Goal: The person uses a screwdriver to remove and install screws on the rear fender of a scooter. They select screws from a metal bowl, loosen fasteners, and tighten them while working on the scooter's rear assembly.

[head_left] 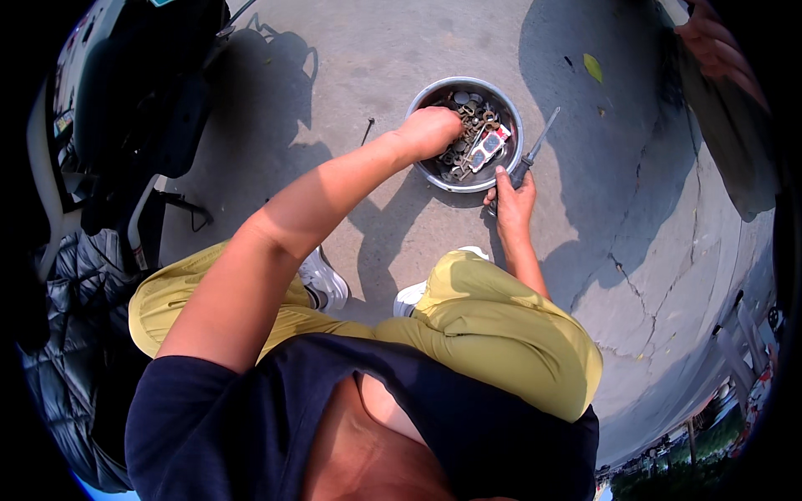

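A steel bowl full of small metal parts, with a red-and-white piece among them, sits on the concrete ground. My left hand reaches over the bowl's left rim, fingers curled down among the parts; whatever they grip is hidden. My right hand is wrapped round a dark-handled screwdriver at the bowl's lower right, its shaft pointing up and right. Left of the bowl, a thin dark bolt or rod lies on the ground.
A dark vehicle stands at the left, with a quilted cover below it. At upper right, another person's hand and dark-clad leg show. A yellow leaf lies on the cracked concrete. My bent knees frame the lower middle.
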`<action>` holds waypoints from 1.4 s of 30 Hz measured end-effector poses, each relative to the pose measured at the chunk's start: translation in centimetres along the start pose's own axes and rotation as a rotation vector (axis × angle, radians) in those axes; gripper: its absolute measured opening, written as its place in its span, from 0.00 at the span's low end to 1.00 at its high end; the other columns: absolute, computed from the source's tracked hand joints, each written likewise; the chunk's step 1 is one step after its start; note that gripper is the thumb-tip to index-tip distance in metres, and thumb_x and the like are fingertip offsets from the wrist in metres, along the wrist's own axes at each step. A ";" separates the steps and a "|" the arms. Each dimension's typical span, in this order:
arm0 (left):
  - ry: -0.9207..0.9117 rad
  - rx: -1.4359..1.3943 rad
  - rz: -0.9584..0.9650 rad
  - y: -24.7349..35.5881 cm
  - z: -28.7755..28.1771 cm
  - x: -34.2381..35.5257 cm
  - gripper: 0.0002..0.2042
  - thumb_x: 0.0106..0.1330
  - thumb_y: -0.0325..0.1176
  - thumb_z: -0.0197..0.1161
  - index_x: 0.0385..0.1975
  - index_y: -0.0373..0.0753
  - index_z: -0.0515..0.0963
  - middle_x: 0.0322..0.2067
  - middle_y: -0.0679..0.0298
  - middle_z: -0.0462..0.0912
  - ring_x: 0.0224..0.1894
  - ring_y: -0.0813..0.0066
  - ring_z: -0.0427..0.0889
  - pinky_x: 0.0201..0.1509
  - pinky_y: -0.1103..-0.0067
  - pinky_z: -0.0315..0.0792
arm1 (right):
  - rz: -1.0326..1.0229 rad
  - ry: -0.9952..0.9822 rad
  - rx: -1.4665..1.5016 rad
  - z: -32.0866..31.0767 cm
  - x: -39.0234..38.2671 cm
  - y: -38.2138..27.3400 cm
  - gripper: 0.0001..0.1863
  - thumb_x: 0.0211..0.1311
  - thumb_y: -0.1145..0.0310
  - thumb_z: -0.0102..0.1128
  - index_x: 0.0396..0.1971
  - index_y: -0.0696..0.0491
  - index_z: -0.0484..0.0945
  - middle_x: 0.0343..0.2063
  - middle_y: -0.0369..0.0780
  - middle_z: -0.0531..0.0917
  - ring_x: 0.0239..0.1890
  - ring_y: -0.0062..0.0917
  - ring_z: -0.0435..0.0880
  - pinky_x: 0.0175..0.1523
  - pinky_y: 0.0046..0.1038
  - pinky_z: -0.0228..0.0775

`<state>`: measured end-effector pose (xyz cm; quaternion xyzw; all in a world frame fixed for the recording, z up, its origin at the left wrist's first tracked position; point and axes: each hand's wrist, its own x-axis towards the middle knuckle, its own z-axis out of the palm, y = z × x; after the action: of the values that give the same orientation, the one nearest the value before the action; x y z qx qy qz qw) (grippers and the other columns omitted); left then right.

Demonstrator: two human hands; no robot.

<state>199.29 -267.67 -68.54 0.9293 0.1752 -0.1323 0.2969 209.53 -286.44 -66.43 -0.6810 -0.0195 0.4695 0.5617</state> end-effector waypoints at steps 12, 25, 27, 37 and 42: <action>-0.228 -2.021 -0.676 1.0 -4.2 -1.5 0.14 0.68 0.24 0.51 0.50 0.23 0.69 0.43 0.47 0.78 0.43 0.63 0.83 0.49 0.80 0.81 | 0.003 -0.009 0.019 -0.4 0.2 0.4 0.07 0.63 0.70 0.57 0.34 0.57 0.69 0.15 0.34 0.74 0.12 0.16 0.72 0.17 0.20 0.67; 0.046 -1.261 -0.553 -0.2 -4.8 -4.4 0.06 0.62 0.28 0.62 0.33 0.31 0.76 0.25 0.65 0.78 0.26 0.79 0.76 0.28 0.82 0.71 | -0.016 -0.028 -0.027 -0.4 -0.1 0.2 0.07 0.63 0.73 0.56 0.35 0.58 0.69 0.15 0.34 0.73 0.12 0.17 0.71 0.17 0.21 0.66; 0.086 -1.049 -0.534 0.1 -4.7 -4.7 0.05 0.60 0.28 0.64 0.28 0.33 0.78 0.21 0.67 0.77 0.23 0.81 0.74 0.28 0.82 0.70 | -0.029 -0.031 -0.024 -0.5 -0.1 0.3 0.07 0.63 0.73 0.56 0.35 0.58 0.69 0.15 0.34 0.73 0.12 0.16 0.71 0.17 0.21 0.66; 0.054 -0.540 -0.138 4.7 -0.3 -4.6 0.07 0.56 0.24 0.58 0.33 0.33 0.80 0.33 0.50 0.81 0.39 0.53 0.81 0.43 0.68 0.73 | 0.002 -0.019 -0.030 -0.4 0.0 0.5 0.10 0.62 0.72 0.57 0.38 0.59 0.67 0.15 0.35 0.73 0.12 0.17 0.70 0.16 0.21 0.65; 0.119 -0.540 -0.029 5.8 1.1 -5.0 0.07 0.55 0.23 0.59 0.33 0.33 0.79 0.33 0.52 0.79 0.39 0.51 0.78 0.42 0.65 0.71 | 0.012 -0.006 -0.025 -0.4 0.2 0.8 0.10 0.63 0.73 0.56 0.40 0.58 0.67 0.15 0.35 0.73 0.11 0.16 0.70 0.16 0.20 0.65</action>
<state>196.95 -274.02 -64.76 0.8200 0.2346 -0.0300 0.5212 209.50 -286.97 -67.19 -0.6866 -0.0230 0.4746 0.5503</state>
